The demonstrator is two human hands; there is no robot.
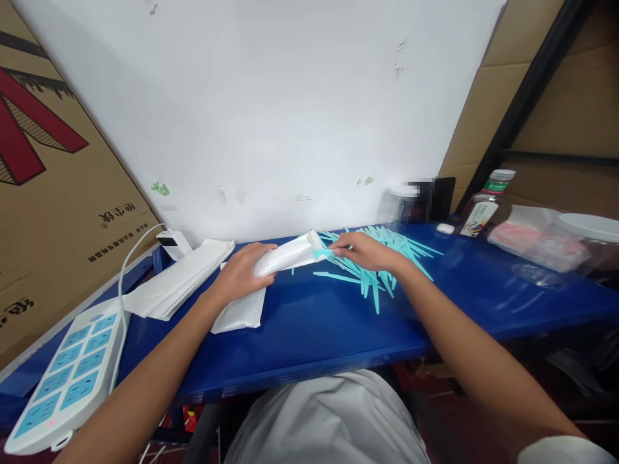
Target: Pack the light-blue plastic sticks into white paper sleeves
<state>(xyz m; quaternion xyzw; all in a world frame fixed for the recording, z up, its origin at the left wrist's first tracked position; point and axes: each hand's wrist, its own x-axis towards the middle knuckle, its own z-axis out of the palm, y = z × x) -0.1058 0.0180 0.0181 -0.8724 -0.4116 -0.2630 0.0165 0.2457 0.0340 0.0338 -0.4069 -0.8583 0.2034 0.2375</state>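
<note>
One pouch [289,253] clamped in left grip [240,267], stick [323,253] in right grip [362,251] (Chinese-lettered carton [62,212])

So, colours at my spot: the bench [309,348] is a solid deep blue, and the sticks [374,283] are all one bright turquoise, really pop against it. My bags [290,253] are white with a clear, shiny side. The power strip [104,312] is white with sky-blue socket panels and a tiny red light. White cord [122,277] too. Wall's [290,116] plain white with a few green flecks [160,188]. The carton [62,206] is brown with black lettering and big dark-red shapes edged in black, plus tan-and-dark hatching. Bottle's [476,218] dark with a white cap, green band and pale label. The pack [525,238] is pink and white, and the cloth over my lap [324,419] is light grey.
</note>
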